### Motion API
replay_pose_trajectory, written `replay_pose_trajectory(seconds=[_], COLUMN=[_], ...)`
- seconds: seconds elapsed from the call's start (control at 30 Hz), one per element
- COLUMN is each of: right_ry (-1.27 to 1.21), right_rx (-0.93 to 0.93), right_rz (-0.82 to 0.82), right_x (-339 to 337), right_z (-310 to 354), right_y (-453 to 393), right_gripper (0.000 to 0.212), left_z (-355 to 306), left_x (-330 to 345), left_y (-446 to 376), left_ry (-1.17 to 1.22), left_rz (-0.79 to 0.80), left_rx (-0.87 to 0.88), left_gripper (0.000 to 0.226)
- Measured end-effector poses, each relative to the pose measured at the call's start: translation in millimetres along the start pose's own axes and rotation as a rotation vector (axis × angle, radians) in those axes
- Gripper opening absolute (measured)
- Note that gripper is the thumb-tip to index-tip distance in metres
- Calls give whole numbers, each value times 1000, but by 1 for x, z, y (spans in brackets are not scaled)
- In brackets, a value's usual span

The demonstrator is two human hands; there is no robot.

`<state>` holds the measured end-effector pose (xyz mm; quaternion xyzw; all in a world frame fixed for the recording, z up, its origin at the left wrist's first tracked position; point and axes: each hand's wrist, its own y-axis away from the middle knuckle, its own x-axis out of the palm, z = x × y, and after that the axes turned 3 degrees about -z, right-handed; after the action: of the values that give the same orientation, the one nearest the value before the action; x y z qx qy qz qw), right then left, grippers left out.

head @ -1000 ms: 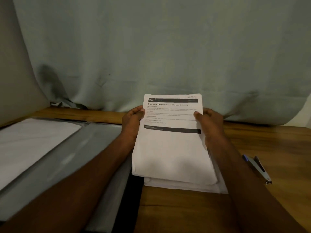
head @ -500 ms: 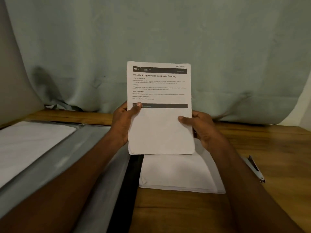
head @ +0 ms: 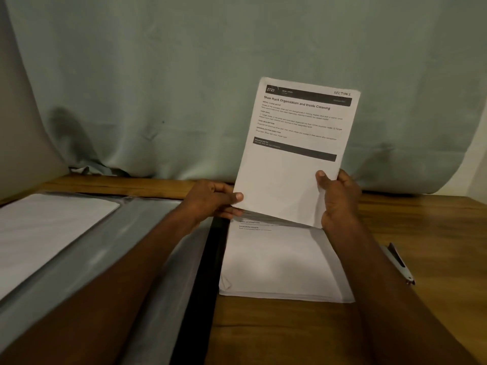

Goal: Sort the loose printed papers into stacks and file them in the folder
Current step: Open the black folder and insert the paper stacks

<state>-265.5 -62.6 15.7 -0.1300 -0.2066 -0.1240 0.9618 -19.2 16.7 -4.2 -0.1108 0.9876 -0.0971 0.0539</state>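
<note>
both hands hold a printed sheet (head: 292, 164) raised above the wooden table (head: 421, 233), tilted so its top leans toward 1 o'clock in the head view. the right hand (head: 340, 198) pinches the sheet's lower right edge, thumb on the front face and fingers curled behind. the left hand (head: 213, 201) pinches the lower left corner, thumb on top, fingers folded under; it may also be catching a second page just beneath, but that is hard to tell.

directly below, at 6 o'clock from the raised sheet, lies the loose stack of papers (head: 282, 264) flat on the table, its edges uneven and one corner dog-eared. at 9 o'clock from that stack the open grey folder (head: 105, 248) spreads out, with a filed pile of white sheets (head: 44, 227) on its far left leaf. a stapler (head: 398, 262) sits at 3 o'clock from the stack, partly hidden by the right forearm.

the sheet looks very light and limp: held only at the bottom it already bows a little, so it would likely flop if one hand lets go. it seems best gripped at two opposite edges, lightly, since a hard pinch would crease it. smooth pages probably slide on each other, so the stack wants squaring from its sides before lifting.
</note>
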Motion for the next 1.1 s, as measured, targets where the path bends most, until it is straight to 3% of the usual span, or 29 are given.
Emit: replay_pose_trajectory(seconds=[0.13, 0.43, 0.57, 0.63, 0.7, 0.83, 1.0, 1.1], right_ry=[-19, -22, -45, -23, 5, 7, 14, 167], right_rx=[-10, 0, 27, 36, 41, 61, 157, 256], right_rz=[-40, -53, -27, 13, 77, 235, 457, 570], right_x=[0, -1, -3, -2, 2, 16, 23, 15], right_z=[1, 1, 0, -3, -4, -12, -21, -23], right_y=[0, 0, 0, 1, 4, 13, 15, 15], right_gripper=[20, 20, 18, 16, 15, 19, 33, 42], left_z=[0, 2, -2, -8, -11, -6, -1, -3], left_x=[-1, -5, -8, -7, -5, -6, -11, -18], left_y=[2, 2, -1, 0, 0, -2, -6, -7], left_ry=[6, -66, -41, 34, 117, 194, 167, 198], left_rz=[-4, 63, -46, -101, -93, -52, -278, -382], left_rx=[18, 33, 62, 59, 49, 21, 44, 65], left_gripper=[9, 33, 37, 58, 64, 51, 31, 25])
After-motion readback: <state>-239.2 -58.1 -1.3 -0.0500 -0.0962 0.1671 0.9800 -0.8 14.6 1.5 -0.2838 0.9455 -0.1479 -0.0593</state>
